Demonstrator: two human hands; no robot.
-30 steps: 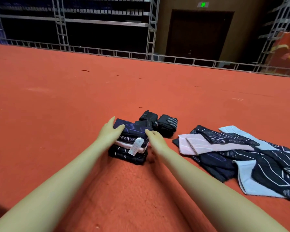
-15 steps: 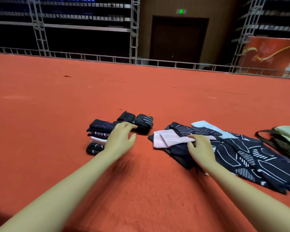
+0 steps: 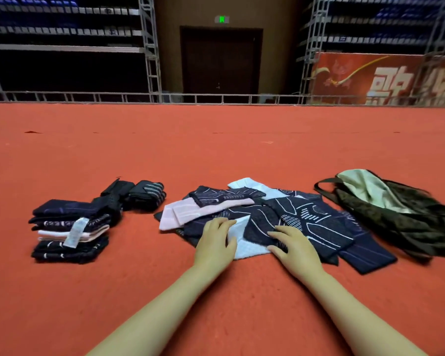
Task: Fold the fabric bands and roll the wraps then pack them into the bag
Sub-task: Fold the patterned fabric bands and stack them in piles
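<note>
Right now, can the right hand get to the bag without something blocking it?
Probably yes. The right hand rests on the unfolded bands, and the bag lies just to their right on the carpet, its opening facing up. Nothing stands between them; only flat fabric lies in the path.

Folded bands [image 3: 71, 229] stacked on the left, 2 black rolled wraps [image 3: 139, 192] behind, loose navy/pink/blue bands [image 3: 280, 217] mid-carpet, olive bag [image 3: 396, 209] slumped right.
</note>
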